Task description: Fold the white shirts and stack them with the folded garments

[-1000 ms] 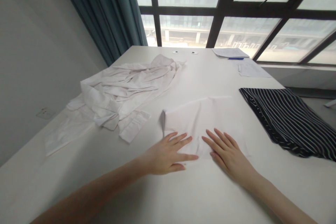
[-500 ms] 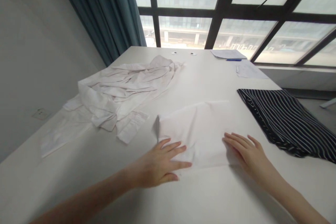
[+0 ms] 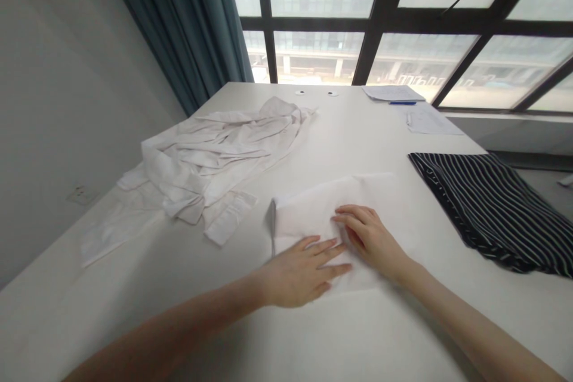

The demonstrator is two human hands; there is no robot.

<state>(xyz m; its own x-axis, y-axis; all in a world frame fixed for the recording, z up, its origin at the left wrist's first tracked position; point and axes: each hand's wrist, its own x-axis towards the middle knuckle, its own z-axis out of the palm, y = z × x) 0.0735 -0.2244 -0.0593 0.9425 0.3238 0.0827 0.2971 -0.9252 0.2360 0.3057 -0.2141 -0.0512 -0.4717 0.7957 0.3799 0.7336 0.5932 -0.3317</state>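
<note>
A folded white cloth [image 3: 308, 209] lies in front of me on the white table, with a grey edge showing along its left side. My left hand [image 3: 304, 271] rests flat on its lower part, fingers spread. Over the middle of the cloth is my right hand [image 3: 371, 239], its fingers loosely bent and the tips touching the fabric close to my left fingertips. The right thumb is mostly hidden, and I see no fabric gripped. A crumpled white shirt-like garment [image 3: 228, 149] lies farther off to the left, with what looks like a cuff toward me.
A black garment with white stripes [image 3: 492, 203] lies at the table's right edge. Papers [image 3: 394, 93] and a blue pen [image 3: 401, 103] are at the far right. Two small white pieces with dark spots [image 3: 332, 94] sit by the far edge. Behind stand a window and a blue curtain [image 3: 188, 30].
My right hand has moved left from the cloth's right edge to its middle, its fingers more bent. My left hand has shifted slightly right and stays flat on the cloth.
</note>
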